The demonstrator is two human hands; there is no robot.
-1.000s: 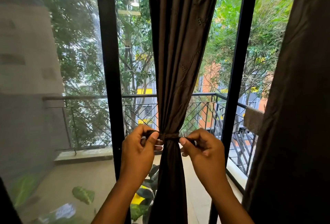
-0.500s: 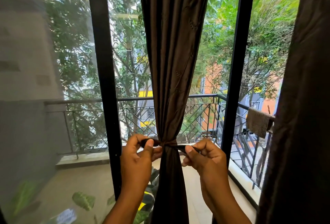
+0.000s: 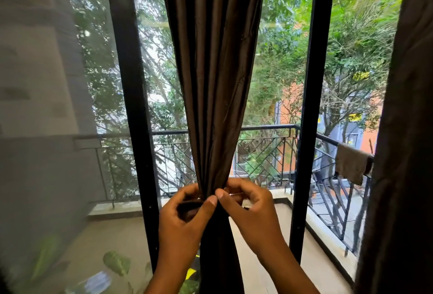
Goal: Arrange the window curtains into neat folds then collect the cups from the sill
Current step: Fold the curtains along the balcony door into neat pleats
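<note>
The brown curtain runs past the top and bottom edges, and both thumbs cover its gathered waist. A second curtain is cut off at the right edge. No sill or cups fall within view.

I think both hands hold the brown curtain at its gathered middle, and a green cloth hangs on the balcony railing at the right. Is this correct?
Not quite. The head view shows the cloth on the balcony railing is brown, not green. The rest stands: the left hand and the right hand both grip the brown curtain at its gathered middle.
</note>
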